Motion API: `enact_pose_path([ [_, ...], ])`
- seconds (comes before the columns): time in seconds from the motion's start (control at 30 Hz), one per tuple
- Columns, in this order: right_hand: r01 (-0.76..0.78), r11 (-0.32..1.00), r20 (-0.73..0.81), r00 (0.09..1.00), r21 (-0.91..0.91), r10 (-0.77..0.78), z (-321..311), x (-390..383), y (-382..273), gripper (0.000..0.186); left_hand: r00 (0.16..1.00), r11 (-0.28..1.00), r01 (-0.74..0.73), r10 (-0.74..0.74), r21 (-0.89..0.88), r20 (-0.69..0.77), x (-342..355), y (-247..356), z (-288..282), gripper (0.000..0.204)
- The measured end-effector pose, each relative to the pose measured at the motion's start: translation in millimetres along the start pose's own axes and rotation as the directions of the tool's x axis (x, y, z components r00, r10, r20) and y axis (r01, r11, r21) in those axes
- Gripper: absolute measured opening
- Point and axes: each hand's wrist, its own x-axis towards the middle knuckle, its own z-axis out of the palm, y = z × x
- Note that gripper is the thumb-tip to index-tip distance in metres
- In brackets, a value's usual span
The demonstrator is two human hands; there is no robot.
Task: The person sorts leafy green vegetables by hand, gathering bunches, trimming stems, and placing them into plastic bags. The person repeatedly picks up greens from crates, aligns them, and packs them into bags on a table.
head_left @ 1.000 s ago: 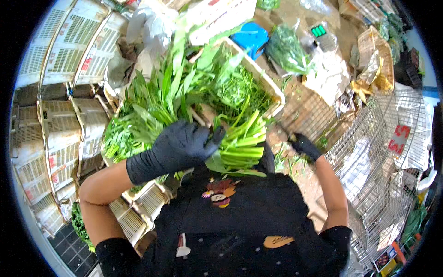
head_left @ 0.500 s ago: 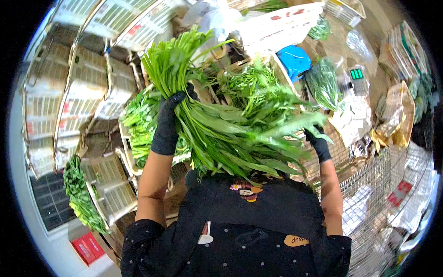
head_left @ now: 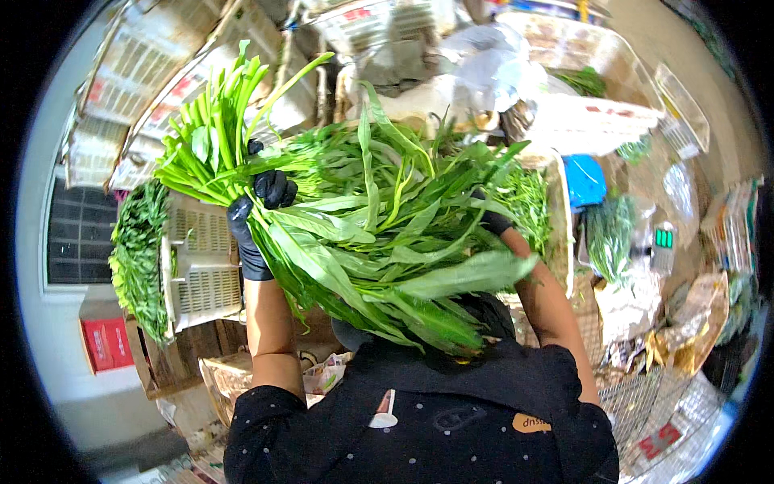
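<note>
A large bunch of long-leaved greens, which look like water spinach (head_left: 363,222), lies sideways in front of my chest. Its pale green stems point up to the left and the leaves spread to the right. My left hand (head_left: 274,190), in a black glove, is closed round the bunch where stems and leaves meet. At the leafy end, my right hand (head_left: 490,216), also gloved in black, reaches in among the leaves; its fingers are mostly hidden behind them. Beyond the bunch, more loose greens (head_left: 520,198) sit in a pale crate (head_left: 560,226).
Greens top a pile (head_left: 139,258) beside a white slatted crate (head_left: 205,290) at left. Stacked crates (head_left: 153,56) stand at the far left. To the right are a blue plastic item (head_left: 584,181), bagged greens (head_left: 610,238), a small device with a green display (head_left: 663,242) and a wire rack (head_left: 645,411).
The bunch and my left hand have moved left in view. My right hand has come inward, in among the leaves. The view has turned, shifting the surroundings.
</note>
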Motion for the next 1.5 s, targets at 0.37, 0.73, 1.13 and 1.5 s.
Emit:
enact_pose_path([
  [0.37,-0.28,0.585,0.258,0.958,0.761,0.124,-60,-143,-97,0.024,0.199,0.33,-0.832,-0.574,0.447,0.794,74,-93,113,0.032],
  [0.73,-0.293,0.117,0.233,0.9,0.949,0.368,-139,-271,-25,0.03,-0.616,0.887,-0.357,-0.46,0.295,0.639,-11,-415,223,0.009],
  [1.13,0.151,-0.101,-0.052,0.766,0.983,0.641,-357,-406,87,0.05,-0.74,0.924,-0.35,-0.375,0.158,0.558,-121,-754,357,0.047],
  [1.5,0.279,0.789,-0.805,0.433,0.547,0.404,-576,-392,225,0.032,0.606,0.014,-0.429,-0.738,0.903,0.298,32,-1098,286,0.066],
])
